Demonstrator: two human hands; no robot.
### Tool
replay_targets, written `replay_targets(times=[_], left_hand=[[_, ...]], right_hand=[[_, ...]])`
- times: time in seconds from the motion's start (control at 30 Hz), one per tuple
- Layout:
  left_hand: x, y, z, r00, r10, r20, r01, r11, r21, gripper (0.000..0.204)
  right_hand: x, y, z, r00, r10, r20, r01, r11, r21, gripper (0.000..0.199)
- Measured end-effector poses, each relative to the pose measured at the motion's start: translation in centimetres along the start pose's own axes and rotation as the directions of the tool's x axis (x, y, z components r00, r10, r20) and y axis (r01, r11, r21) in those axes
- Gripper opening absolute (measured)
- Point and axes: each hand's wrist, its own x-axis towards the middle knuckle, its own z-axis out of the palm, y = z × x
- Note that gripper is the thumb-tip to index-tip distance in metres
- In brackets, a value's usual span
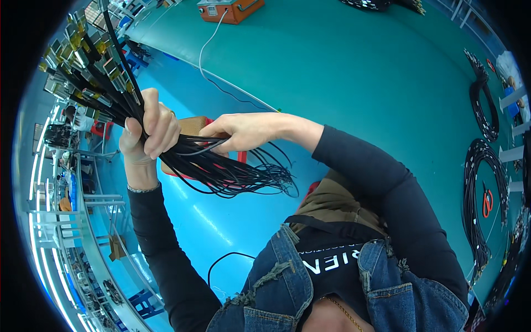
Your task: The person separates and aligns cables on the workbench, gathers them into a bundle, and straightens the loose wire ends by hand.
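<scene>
My left hand [152, 127] is wrapped round a thick bundle of black cables [232, 174], held up over the floor at the left. Above that fist the ends fan out, with many silvery metal connectors [83, 66] showing yellow bits. Below it the thin cable tails hang to the right, loose and curling at their tips. My right hand [243, 133] is closed on a few strands of the same bundle, just right of the left hand. Its fingertips are partly hidden among the cables.
A green table [354, 72] stretches across the far side and right. On it stand an orange box [229, 8] with a white cord [202, 52], coiled cable bundles [473, 182] and red-handled scissors [487, 202]. Behind the cables sits a stool [191, 126] with a brown top.
</scene>
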Motion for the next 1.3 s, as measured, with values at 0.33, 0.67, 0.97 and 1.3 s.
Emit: replay_targets(times=[0.33, 0.67, 0.97, 1.3], left_hand=[[0.7, -0.3, 0.8, 0.927, 0.132, -0.350, -0.046, 0.969, 0.243, 0.037], [0.9, 0.1, 0.7, 0.987, 0.148, 0.060, -0.149, 0.989, 0.004, 0.038], [-0.4, 0.1, 1.1, 0.997, 0.073, 0.016, -0.073, 0.997, -0.017, 0.038], [-0.1, 0.5, 2.2, 0.985, 0.051, -0.165, -0.035, 0.994, 0.099, 0.036]], right_hand=[[-3.1, -2.3, -3.5, 0.974, 0.227, -0.019, -0.209, 0.857, -0.471, 0.029], [-2.0, 0.9, -0.4, 0.965, 0.155, -0.213, -0.067, 0.926, 0.373, 0.024], [-1.9, 1.0, -2.5, 0.873, -0.297, -0.388, 0.090, 0.878, -0.471, 0.025], [-1.5, 0.4, 0.1, 0.911, -0.248, -0.331, 0.076, 0.887, -0.455, 0.018]])
